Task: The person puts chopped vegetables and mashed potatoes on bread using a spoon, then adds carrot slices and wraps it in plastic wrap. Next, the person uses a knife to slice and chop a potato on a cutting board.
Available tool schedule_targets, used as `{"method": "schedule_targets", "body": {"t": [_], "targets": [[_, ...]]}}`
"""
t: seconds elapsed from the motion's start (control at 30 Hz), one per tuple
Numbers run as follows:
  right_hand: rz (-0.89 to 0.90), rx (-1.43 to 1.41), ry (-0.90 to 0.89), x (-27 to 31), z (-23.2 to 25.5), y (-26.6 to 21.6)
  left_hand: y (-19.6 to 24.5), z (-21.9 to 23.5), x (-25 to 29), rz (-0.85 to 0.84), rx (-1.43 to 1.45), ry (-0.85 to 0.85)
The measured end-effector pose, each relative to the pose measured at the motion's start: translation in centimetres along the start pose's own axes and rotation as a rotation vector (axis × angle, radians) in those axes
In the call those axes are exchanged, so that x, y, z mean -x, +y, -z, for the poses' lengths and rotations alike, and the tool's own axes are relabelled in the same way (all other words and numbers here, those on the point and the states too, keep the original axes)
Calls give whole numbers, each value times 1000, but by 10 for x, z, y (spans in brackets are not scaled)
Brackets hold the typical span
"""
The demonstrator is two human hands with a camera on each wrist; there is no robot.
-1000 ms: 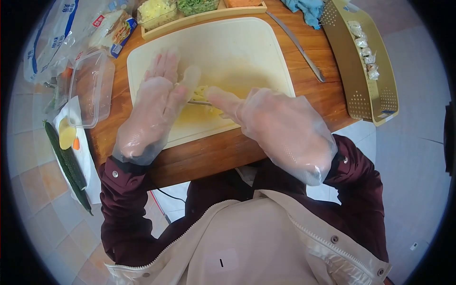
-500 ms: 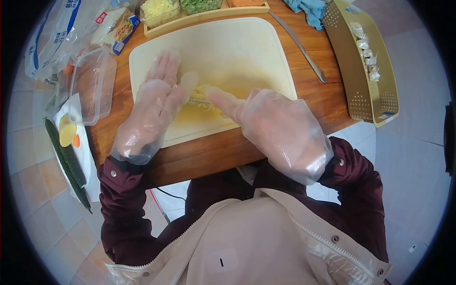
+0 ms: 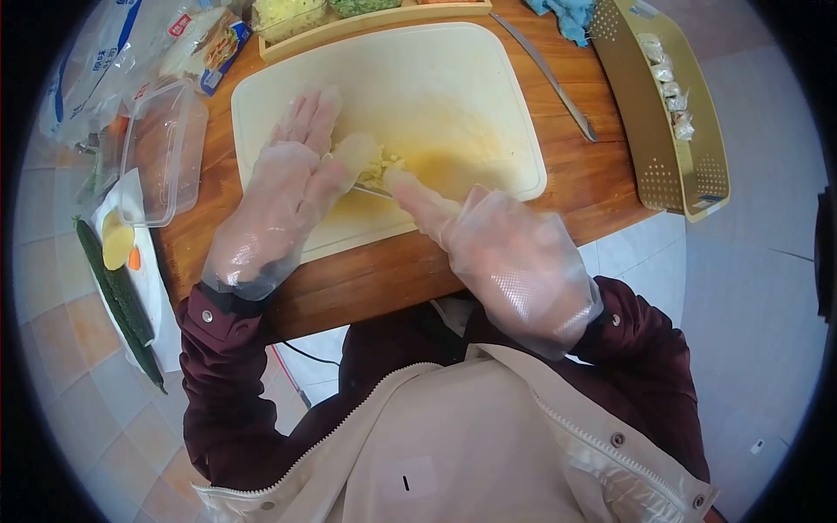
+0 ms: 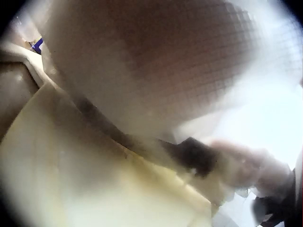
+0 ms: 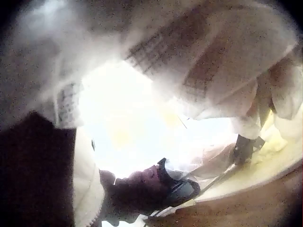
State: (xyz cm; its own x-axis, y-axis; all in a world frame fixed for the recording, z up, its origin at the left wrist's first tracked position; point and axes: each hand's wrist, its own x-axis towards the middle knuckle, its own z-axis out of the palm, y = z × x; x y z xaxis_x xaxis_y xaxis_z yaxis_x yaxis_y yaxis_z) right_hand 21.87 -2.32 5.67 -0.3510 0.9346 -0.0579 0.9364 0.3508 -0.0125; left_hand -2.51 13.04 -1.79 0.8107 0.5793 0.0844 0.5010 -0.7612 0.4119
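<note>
Both hands wear clear plastic gloves. My left hand (image 3: 277, 192) lies over the left part of the white cutting board (image 3: 427, 65), fingers straight and pointing away, thumb out beside pale yellow cut shreds (image 3: 373, 167). My right hand (image 3: 514, 261) grips a knife (image 3: 373, 190), its index finger stretched forward over the blade. Only a short length of blade shows in the head view, at the near side of the shreds; the handle is hidden in the hand. Glove plastic blurs much of both wrist views.
A clear plastic box (image 3: 163, 157), packaged bread (image 3: 205, 54) and a cucumber (image 3: 118, 292) are on the left. At the back stands a wooden tray (image 3: 375, 24) of food containers. Another knife (image 3: 549, 78) lies right of the board, near an olive basket (image 3: 671, 174) with wrapped pieces.
My right hand has shifted slightly toward the body, and its wrist has swung a little left. More shreds show by the blade. The left hand has stayed nearly in place.
</note>
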Motion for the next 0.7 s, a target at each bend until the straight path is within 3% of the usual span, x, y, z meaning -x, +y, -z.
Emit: {"method": "schedule_targets", "body": {"t": [0.07, 0.13, 0.23, 0.33, 0.4, 0.5, 0.57, 0.63, 0.7], "targets": [[29, -92, 61, 0, -22, 13, 5, -1, 0, -10, 4, 25], [67, -181, 126, -1, -28, 17, 14, -3, -2, 116, 6, 52], [-9, -183, 65, 2, -16, 6, -3, -4, -4, 24, 15, 23], [-86, -166, -42, 3, -11, 1, 0, -3, -3, 48, 19, 8], [3, -188, 87, 2, -32, 10, 9, 1, -3, 54, 3, 21], [-49, -306, -4, 3, -15, 13, 2, 1, -2, 30, -10, 11], [-14, -363, 68, 2, -3, 18, -5, 5, -3, -16, -8, -16], [20, -423, 129, -2, 10, 20, -1, 14, -2, 121, 115, -11], [32, -210, 54, -12, 22, 18, 5, 21, -4, 128, 95, -6]]}}
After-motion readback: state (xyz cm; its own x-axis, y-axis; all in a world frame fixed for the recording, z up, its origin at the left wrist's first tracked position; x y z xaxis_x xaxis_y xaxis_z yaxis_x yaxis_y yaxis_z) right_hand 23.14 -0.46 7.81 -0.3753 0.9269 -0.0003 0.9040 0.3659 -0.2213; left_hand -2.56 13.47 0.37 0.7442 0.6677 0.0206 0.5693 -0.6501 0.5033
